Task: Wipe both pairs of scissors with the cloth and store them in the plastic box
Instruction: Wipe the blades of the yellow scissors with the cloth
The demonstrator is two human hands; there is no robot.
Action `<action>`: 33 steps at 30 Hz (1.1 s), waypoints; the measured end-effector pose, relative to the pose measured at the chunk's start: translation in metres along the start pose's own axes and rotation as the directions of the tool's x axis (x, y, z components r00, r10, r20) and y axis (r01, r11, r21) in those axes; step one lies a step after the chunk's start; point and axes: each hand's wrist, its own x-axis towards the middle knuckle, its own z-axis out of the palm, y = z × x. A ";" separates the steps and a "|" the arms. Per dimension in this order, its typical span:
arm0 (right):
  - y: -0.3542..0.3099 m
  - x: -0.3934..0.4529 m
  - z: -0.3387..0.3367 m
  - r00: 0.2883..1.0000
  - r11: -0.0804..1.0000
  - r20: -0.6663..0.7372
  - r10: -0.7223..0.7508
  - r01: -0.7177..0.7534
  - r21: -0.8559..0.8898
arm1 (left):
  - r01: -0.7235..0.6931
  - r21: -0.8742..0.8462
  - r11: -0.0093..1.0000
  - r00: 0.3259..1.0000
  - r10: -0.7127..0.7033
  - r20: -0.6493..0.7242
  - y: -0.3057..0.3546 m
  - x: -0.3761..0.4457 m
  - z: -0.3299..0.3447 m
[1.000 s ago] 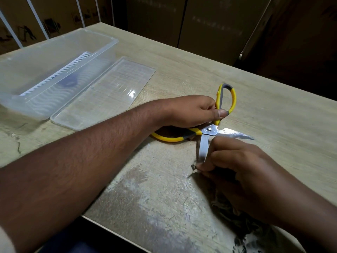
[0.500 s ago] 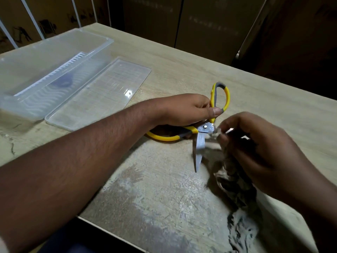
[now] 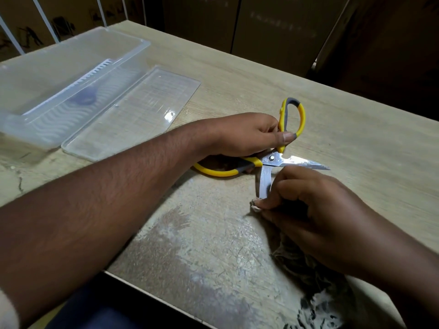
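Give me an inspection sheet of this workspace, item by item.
Surface: wooden table, worn pale patch near its front edge.
Job's things: yellow scissors spread open; cloth; plastic box open, a dark shape inside; lid flat beside it.
Clutter: nothing seen.
Hands: left hand grips the handle; right hand pinches the cloth on the near blade.
Cables: nothing seen.
Surroundings: dark panels, white bars far left.

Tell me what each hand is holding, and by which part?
The left hand grips the yellow scissors by their handles. The right hand pinches the cloth around the lower blade, near its tip.
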 end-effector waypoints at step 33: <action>0.006 -0.002 -0.025 0.989 0.967 -0.121 0.084 -0.052 0.248 | -0.003 0.001 1.000 1.000 0.003 0.004 0.003 -0.001 0.001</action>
